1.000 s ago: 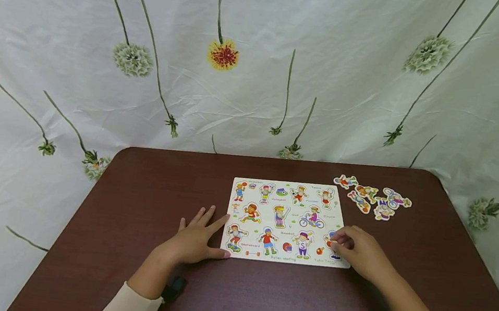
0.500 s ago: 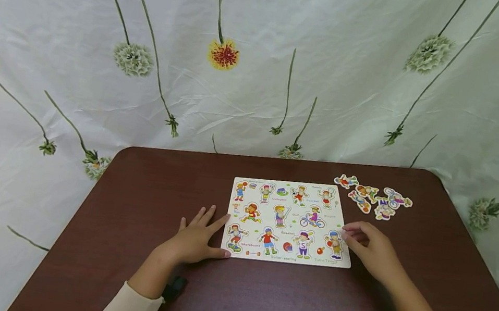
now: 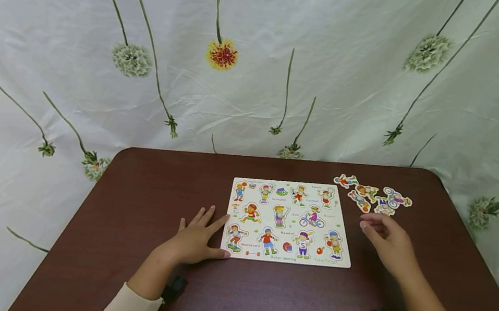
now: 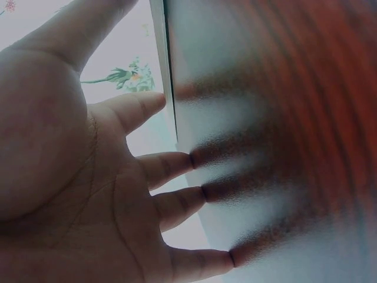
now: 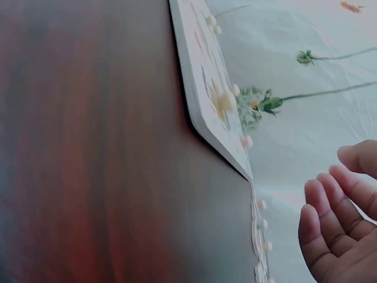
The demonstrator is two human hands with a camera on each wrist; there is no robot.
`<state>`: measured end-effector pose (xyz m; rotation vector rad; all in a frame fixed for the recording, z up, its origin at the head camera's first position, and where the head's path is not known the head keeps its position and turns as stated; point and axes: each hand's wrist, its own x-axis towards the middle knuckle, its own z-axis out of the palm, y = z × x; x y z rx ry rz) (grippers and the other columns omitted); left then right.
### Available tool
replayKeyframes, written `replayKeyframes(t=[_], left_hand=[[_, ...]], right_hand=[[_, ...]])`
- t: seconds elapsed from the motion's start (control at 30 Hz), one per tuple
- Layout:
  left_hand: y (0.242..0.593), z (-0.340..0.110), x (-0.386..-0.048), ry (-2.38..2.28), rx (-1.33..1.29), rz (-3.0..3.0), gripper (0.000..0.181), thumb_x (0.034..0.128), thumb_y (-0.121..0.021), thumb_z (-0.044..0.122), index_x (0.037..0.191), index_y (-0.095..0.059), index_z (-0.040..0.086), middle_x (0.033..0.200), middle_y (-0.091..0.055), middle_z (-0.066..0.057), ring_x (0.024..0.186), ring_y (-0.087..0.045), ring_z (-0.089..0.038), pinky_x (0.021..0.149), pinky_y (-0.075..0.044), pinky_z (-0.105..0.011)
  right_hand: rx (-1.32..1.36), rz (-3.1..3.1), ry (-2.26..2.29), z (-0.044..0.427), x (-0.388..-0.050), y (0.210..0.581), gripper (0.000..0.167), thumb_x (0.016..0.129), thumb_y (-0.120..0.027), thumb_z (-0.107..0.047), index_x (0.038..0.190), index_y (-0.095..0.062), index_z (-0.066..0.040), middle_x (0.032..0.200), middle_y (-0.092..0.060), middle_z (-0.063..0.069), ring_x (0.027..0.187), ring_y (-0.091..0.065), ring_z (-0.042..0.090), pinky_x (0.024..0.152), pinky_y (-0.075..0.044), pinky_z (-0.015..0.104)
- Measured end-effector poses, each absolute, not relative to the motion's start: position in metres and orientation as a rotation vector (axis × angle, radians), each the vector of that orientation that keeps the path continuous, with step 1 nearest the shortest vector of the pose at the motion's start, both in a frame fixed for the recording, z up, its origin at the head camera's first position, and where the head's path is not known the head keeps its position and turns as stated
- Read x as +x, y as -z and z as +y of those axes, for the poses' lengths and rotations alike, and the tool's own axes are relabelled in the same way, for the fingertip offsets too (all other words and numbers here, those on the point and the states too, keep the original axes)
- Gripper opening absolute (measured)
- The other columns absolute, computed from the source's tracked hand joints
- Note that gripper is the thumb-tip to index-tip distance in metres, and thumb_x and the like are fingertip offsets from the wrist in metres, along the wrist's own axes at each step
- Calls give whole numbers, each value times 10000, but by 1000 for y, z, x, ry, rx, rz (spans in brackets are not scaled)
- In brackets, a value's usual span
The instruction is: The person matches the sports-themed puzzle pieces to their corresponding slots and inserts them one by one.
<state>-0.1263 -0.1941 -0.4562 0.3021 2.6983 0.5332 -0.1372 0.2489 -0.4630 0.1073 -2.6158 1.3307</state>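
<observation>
The left hand (image 3: pixel 193 242) rested on its fingertips, fingers straight and fanned, palm raised. The right hand (image 3: pixel 391 245) hovered with fingers loosely bent and thumb apart from them. The left forearm (image 3: pixel 149 276) and right forearm (image 3: pixel 427 305) both slanted forward and inward.

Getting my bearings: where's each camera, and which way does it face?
Head: worn there, facing forward and down at the board; left grip, right grip, sleeves show.
Left wrist: worn there, facing table and cloth; left grip shows.
Right wrist: worn there, facing board and cloth; right grip shows.
Head and right wrist share the board.
</observation>
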Motion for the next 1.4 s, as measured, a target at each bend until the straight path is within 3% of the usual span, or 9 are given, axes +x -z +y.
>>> replayKeyframes(t=[0.17, 0.37, 0.67, 0.73, 0.87, 0.97, 1.13, 1.27, 1.4], left_hand=[[457, -195, -126, -532, 313, 2700, 939, 848, -749, 574, 1611, -286, 284, 1705, -105, -182, 1581, -52, -420, 1141, -54, -798], [457, -195, -127, -539, 322, 2701, 935, 851, -745, 574, 1612, -286, 283, 1705, -102, -184, 1581, -47, -421, 1135, -54, -804], [458, -195, -128, -547, 318, 2700, 937, 848, -749, 574, 1611, -289, 281, 1706, -97, -180, 1581, -42, -419, 1136, -47, -803], [457, -195, -128, -546, 319, 2702, 938, 847, -749, 575, 1611, -290, 280, 1706, -99, -181, 1581, -45, -420, 1135, -49, -804], [457, -195, -127, -544, 325, 2706, 937, 848, -749, 574, 1610, -292, 277, 1704, -104, -186, 1579, -51, -424, 1134, -56, -804], [457, -195, -127, -549, 324, 2703, 935, 850, -749, 570, 1611, -291, 276, 1704, -102, -186, 1580, -48, -423, 1134, -54, -804], [457, -196, -127, -553, 323, 2698, 931, 855, -748, 562, 1612, -289, 274, 1704, -97, -187, 1580, -42, -421, 1133, -46, -806], [458, -196, -127, -545, 325, 2699, 931, 856, -743, 569, 1613, -284, 278, 1705, -94, -186, 1580, -42, -420, 1133, -49, -805], [458, -196, -127, -545, 325, 2699, 930, 857, -742, 571, 1613, -284, 279, 1705, -94, -186, 1580, -43, -422, 1134, -50, -805]], right_hand=[[38, -2578, -1363, 258, -142, 460, 325, 1008, -643, -289, 1212, -671, -38, 958, -645, -152, 843, -570, -134, 733, -454, 66], [21, -2485, -1429, 270, -152, 459, 315, 1003, -649, -210, 1200, -651, 36, 905, -611, -243, 813, -584, -141, 730, -459, 43], [-45, -2482, -1420, 287, -167, 458, 321, 1002, -645, -199, 1207, -640, 48, 873, -582, -300, 789, -594, -131, 686, -456, 52], [-51, -2511, -1380, 289, -170, 459, 320, 1008, -635, -201, 1219, -643, 39, 902, -613, -240, 790, -585, -148, 684, -457, 54], [-42, -2604, -1244, 292, -175, 460, 309, 1007, -631, -189, 1228, -652, 26, 1047, -683, 51, 784, -529, -173, 668, -438, 68], [0, -2678, -1120, 295, -179, 462, 299, 1000, -635, -161, 1234, -657, 23, 1159, -643, 222, 843, -609, -11, 655, -433, 110], [92, -2771, -957, 299, -187, 466, 281, 979, -636, -84, 1229, -662, 42, 1210, -585, 277, 957, -669, 421, 697, -496, 300], [147, -2823, -858, 300, -192, 468, 269, 969, -626, -54, 1213, -659, 54, 1220, -570, 288, 980, -652, 455, 734, -497, 477], [193, -2852, -804, 301, -195, 467, 247, 965, -618, -45, 1184, -663, 63, 1225, -573, 295, 977, -642, 451, 758, -488, 554]])
